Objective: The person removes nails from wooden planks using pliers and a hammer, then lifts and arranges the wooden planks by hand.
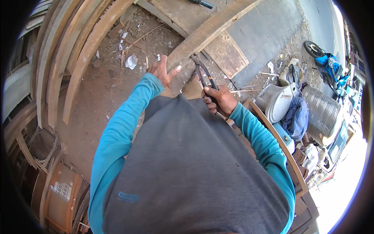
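My right hand (pixel 221 100) is wrapped round the handles of a pair of pincers (pixel 201 71) with dark grips and an orange band. The pincers' jaws meet the side edge of a long wooden beam (pixel 218 30), close to its near end. Whether they grip a nail there is too small to tell. At the left of the beam's near end, my left hand (pixel 159 71) has its thumb spread from the fingers. The fingertips are partly hidden, and I cannot tell whether they touch the wood. A flat wooden board (pixel 228 54) lies under the beam.
Several curved wooden pieces (pixel 80 58) stand at the left. Wood chips and paper scraps (pixel 131 61) litter the dirt floor. On the right are a metal drum (pixel 321 111), a white container (pixel 277 103), a blue plastic bag (pixel 296 119), a wooden frame (pixel 286 154) and a blue motorcycle (pixel 333 70).
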`<act>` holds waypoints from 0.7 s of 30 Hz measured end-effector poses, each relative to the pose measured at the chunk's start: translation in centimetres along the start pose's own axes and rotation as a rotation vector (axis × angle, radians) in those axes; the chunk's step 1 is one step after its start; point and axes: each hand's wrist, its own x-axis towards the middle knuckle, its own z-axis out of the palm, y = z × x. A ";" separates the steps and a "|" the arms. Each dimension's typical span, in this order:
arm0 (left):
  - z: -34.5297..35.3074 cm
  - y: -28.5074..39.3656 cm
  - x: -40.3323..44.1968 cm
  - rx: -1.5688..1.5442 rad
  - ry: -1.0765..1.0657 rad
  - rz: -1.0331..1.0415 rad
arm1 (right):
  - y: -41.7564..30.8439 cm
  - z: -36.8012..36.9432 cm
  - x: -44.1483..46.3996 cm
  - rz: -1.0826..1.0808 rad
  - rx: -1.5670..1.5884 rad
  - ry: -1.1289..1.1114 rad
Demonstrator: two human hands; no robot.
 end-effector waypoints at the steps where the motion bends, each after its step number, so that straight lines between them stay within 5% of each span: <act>1: -0.1 0.1 -0.1 -0.014 -0.010 -0.011 | 0.6 0.3 0.3 -0.007 0.040 0.025; 17: -1.0 0.2 -0.1 -0.145 -0.077 -0.085 | 4.0 5.4 2.1 -0.207 0.152 0.159; 21: 0.2 -0.7 -0.3 0.028 0.019 -0.034 | 5.0 5.1 2.5 -0.261 0.139 0.162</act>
